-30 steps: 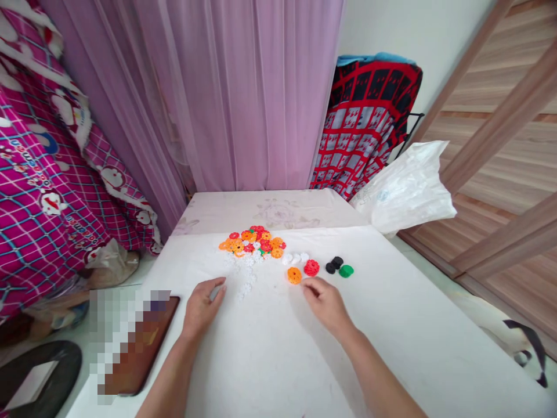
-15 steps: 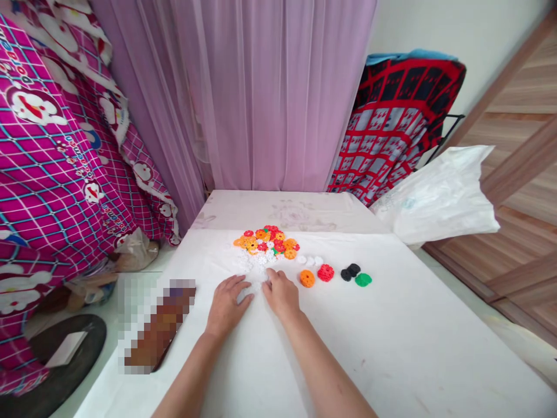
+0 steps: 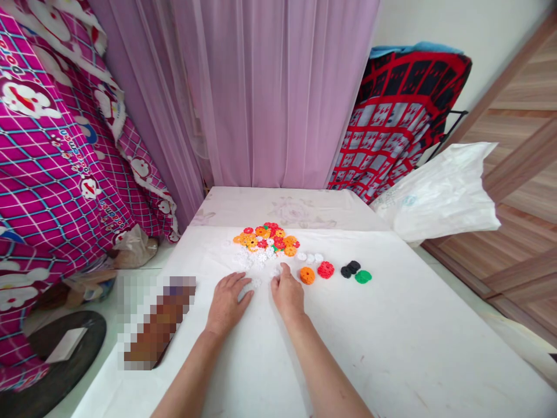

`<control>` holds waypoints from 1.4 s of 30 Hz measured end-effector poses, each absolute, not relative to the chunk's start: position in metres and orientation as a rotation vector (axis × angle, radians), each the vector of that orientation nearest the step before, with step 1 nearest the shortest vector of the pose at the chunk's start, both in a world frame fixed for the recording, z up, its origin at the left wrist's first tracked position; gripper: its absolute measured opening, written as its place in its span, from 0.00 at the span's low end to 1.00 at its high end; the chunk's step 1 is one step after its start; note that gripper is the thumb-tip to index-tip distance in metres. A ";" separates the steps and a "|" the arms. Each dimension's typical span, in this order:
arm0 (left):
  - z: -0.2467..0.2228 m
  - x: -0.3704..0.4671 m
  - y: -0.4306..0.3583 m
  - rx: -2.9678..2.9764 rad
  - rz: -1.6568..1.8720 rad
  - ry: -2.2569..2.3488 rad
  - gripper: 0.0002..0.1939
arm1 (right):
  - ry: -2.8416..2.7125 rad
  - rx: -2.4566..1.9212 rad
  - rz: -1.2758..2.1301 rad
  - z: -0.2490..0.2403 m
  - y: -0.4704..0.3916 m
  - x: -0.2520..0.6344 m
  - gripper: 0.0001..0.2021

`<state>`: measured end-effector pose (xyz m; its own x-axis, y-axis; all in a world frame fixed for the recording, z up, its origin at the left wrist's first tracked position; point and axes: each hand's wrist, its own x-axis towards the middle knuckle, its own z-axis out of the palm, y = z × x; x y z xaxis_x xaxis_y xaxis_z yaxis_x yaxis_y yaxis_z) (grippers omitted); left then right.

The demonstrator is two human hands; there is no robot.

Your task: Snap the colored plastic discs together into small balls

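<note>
My left hand (image 3: 228, 301) rests on the white tabletop, fingers apart, beside a few white pieces (image 3: 256, 282). My right hand (image 3: 289, 293) has its thumb and index finger together at a small white piece (image 3: 275, 271). Beyond both hands lies a pile of orange, red, white and green flower-shaped pieces (image 3: 263, 238). Right of my right hand sit an orange stack (image 3: 307, 275) and a red stack (image 3: 325, 270), with three white pieces (image 3: 310, 258) behind them. Farther right are black pieces (image 3: 350, 269) and a green stack (image 3: 363, 277).
A pixelated brown object (image 3: 163, 325) lies at the table's left edge. A white plastic bag (image 3: 439, 194) stands at the right edge. Purple curtains (image 3: 278, 98) hang behind the table (image 3: 369, 348), and a pink patterned cloth (image 3: 56, 174) hangs at the left.
My right hand has moved right, away from my left hand, with a white piece at its fingertips. My left hand has stayed almost in place.
</note>
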<state>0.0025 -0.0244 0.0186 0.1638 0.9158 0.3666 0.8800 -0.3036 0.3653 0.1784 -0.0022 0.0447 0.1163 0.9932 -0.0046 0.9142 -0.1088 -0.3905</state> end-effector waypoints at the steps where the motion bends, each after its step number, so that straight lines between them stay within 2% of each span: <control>1: 0.019 0.003 -0.025 2.351 0.811 1.808 0.15 | -1.898 -2.075 0.362 0.043 -0.006 0.180 0.21; 7: 0.018 0.004 -0.028 2.414 0.767 1.783 0.17 | -2.153 -1.943 0.225 0.041 -0.024 0.186 0.17; 13: 0.021 0.007 -0.032 2.452 0.595 1.787 0.19 | -2.092 -2.045 0.195 0.043 -0.021 0.188 0.15; 20: 0.023 0.013 -0.032 2.459 0.591 1.793 0.19 | -2.038 -1.858 0.210 0.031 -0.027 0.200 0.15; 25: 0.024 0.020 -0.024 2.472 0.690 1.796 0.15 | -2.020 -1.749 0.233 0.026 -0.038 0.210 0.13; 30: 0.026 0.030 -0.013 2.351 0.784 1.937 0.15 | -1.967 -1.675 0.246 0.024 -0.045 0.217 0.13; 37: 0.036 0.047 -0.013 2.249 0.777 2.041 0.08 | -1.901 -1.646 0.335 0.024 -0.045 0.220 0.12; 42: 0.031 0.051 -0.012 2.142 0.827 2.082 0.08 | -1.808 -1.569 0.424 0.019 -0.039 0.224 0.13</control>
<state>0.0505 -0.0116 0.0310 -0.0447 0.9392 0.3406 0.9168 -0.0969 0.3875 0.2244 -0.0387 0.0193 -0.0256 0.9577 0.2868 0.7299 0.2139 -0.6492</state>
